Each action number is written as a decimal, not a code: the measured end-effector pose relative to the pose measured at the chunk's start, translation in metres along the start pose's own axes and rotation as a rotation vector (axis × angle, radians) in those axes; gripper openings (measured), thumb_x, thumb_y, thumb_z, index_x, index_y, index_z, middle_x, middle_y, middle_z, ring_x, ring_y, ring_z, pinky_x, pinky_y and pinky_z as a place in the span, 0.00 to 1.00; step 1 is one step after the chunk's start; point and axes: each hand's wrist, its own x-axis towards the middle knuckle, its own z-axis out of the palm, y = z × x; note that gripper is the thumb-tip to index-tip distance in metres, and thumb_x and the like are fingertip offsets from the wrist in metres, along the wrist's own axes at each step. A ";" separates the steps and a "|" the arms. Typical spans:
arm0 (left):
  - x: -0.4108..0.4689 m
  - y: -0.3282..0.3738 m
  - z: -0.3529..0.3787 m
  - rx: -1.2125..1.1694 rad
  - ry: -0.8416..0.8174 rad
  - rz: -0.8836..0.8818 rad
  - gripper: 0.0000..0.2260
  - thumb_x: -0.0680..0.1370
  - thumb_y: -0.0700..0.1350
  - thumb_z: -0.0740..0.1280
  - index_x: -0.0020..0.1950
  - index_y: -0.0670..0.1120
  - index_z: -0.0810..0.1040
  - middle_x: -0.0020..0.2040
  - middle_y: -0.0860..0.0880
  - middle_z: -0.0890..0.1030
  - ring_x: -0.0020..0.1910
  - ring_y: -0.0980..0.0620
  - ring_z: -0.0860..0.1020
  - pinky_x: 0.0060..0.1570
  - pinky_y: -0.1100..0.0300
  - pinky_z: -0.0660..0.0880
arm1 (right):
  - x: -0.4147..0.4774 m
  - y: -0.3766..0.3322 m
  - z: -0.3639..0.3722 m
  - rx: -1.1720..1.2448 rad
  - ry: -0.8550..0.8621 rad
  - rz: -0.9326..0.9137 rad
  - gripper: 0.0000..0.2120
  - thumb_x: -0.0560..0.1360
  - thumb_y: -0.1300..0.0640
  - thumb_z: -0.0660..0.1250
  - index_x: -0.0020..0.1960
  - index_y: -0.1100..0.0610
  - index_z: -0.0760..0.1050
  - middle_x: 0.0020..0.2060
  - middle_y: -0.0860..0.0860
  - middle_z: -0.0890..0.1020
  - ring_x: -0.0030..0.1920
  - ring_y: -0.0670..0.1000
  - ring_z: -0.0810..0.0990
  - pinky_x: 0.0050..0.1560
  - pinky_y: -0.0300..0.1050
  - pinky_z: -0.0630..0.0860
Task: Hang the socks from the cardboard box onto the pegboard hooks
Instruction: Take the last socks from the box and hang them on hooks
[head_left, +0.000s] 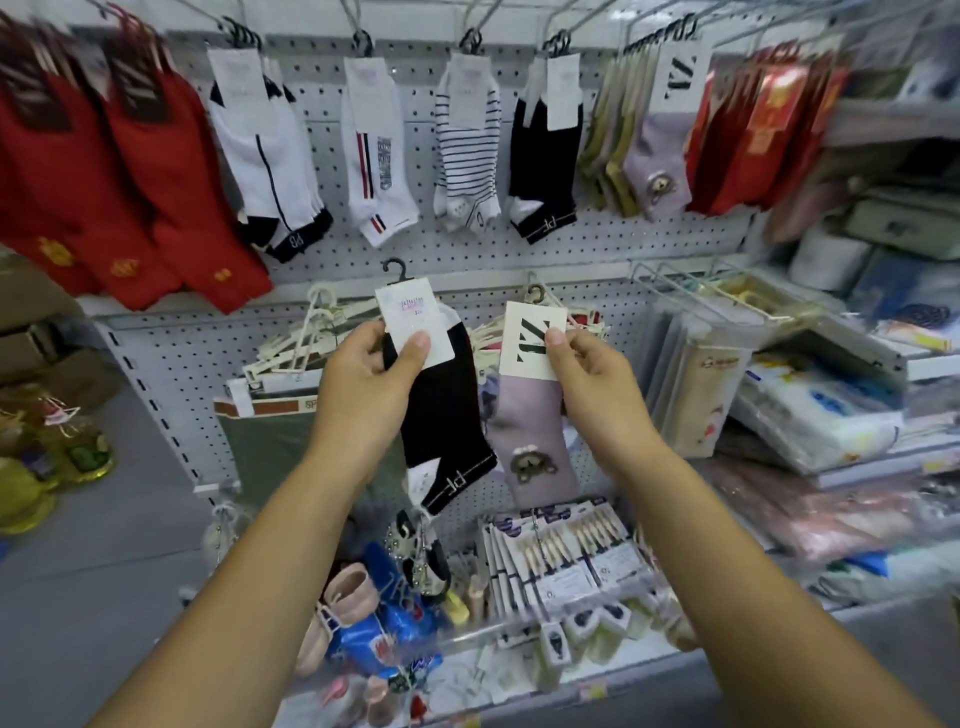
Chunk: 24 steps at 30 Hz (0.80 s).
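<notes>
Bare pegboard (467, 254) lies open above both raised socks; hanging socks (467, 140) crowd the upper row.

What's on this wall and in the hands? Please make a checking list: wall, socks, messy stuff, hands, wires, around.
Surface: white pegboard, rows of hung socks on hooks.
Job's things: black sock and lilac sock, held up, not yet hung.
Clutter: small packets on the lower shelf.
Grippers: left hand pinches the black sock's card; right hand pinches the lilac sock's card.
Cables: nothing seen.
Surroundings: wrapped goods on side shelves at right.
</notes>
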 end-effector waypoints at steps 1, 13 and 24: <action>0.005 0.003 0.004 -0.005 0.014 0.000 0.05 0.81 0.47 0.69 0.54 0.58 0.80 0.49 0.55 0.87 0.48 0.56 0.86 0.46 0.60 0.82 | 0.006 -0.002 -0.002 0.006 0.000 -0.010 0.15 0.83 0.46 0.61 0.53 0.57 0.78 0.45 0.57 0.86 0.42 0.53 0.81 0.43 0.50 0.74; 0.087 0.040 0.097 0.019 0.004 0.138 0.05 0.82 0.50 0.68 0.56 0.56 0.82 0.51 0.57 0.87 0.50 0.58 0.85 0.56 0.50 0.82 | 0.118 -0.041 -0.076 0.051 0.171 -0.156 0.15 0.83 0.47 0.62 0.52 0.58 0.80 0.42 0.52 0.84 0.41 0.50 0.79 0.43 0.49 0.71; 0.159 0.063 0.216 -0.010 0.042 0.257 0.04 0.82 0.51 0.67 0.52 0.56 0.81 0.49 0.58 0.86 0.51 0.59 0.83 0.58 0.50 0.80 | 0.227 -0.082 -0.173 -0.004 0.300 -0.352 0.20 0.82 0.44 0.62 0.49 0.62 0.78 0.40 0.55 0.80 0.39 0.50 0.75 0.41 0.47 0.70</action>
